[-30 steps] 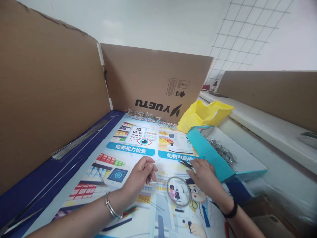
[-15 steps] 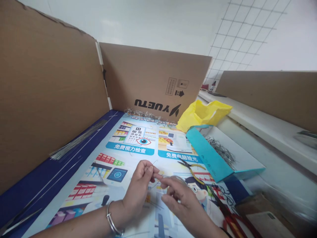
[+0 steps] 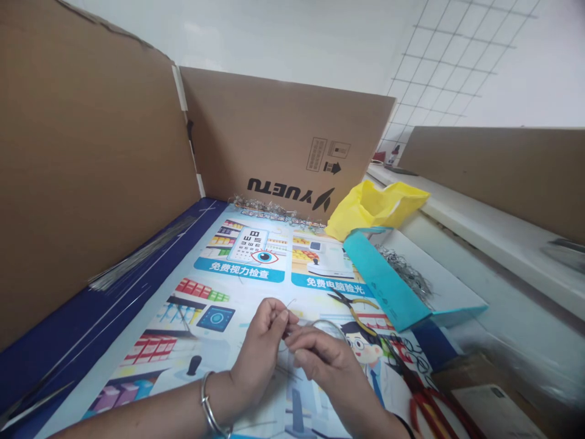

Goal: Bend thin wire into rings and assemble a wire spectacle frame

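My left hand (image 3: pixel 264 342), with a silver bangle on its wrist, pinches a thin metal wire (image 3: pixel 291 302) whose end pokes up past the fingertips. Beside it, the bent fingers of my right hand (image 3: pixel 325 360) meet the left fingertips and close on the wire. A curved loop of wire (image 3: pixel 336 326) arcs behind the right knuckles. The exact grip point is hidden between the fingers. Several short wire pieces (image 3: pixel 290 373) lie on the printed poster (image 3: pixel 228 305) below the hands.
Yellow-handled pliers (image 3: pixel 359 308) and red-handled scissors (image 3: pixel 427 399) lie to the right. A teal box (image 3: pixel 388 283) holds tangled wire pieces (image 3: pixel 409 271), with a yellow bag (image 3: pixel 372 207) behind. Straight wires (image 3: pixel 141 253) lie left. Cardboard panels (image 3: pixel 283 134) wall the back and left.
My right fingers have curled in closer to the left fingertips, where the index finger reached out before. Both hands stay near the same place, and the view has shifted slightly.
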{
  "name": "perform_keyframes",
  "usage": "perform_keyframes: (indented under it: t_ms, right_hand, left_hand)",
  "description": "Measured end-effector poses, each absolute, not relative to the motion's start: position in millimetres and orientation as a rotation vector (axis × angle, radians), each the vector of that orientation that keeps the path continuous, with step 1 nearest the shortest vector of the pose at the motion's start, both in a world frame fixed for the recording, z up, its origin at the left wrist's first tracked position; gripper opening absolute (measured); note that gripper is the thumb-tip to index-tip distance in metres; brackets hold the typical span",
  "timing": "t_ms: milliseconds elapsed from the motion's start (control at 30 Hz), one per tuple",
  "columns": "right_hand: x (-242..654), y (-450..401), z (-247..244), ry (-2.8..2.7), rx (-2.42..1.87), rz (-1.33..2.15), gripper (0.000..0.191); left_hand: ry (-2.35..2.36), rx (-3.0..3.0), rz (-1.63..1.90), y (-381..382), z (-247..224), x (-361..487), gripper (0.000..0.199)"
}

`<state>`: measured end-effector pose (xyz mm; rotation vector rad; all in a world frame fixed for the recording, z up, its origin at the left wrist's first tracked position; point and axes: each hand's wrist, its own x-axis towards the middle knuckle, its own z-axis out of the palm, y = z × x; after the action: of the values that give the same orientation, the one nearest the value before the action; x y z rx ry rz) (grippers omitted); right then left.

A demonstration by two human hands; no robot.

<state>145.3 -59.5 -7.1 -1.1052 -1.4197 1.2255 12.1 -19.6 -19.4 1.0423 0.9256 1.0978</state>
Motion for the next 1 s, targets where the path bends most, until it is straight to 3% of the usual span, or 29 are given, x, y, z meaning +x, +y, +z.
perform_keyframes:
  t_ms: [367,600,1000]
  right_hand:
    - [146,-61,-12,-1.308,-1.126,1.317,0.022]
    - [148,-62,-22,-1.191,-0.905,1.446,0.024]
    - [160,-56,-26,-0.967,-1.087,1.388,0.018]
  left_hand:
    - [0.882,0.978,1.057,-22,-18,13,0.021]
    - [0.899,0.975,1.058,-21,-17,13,0.022]
    - [0.776,1.013,0.957,-11,-16,6,0.025]
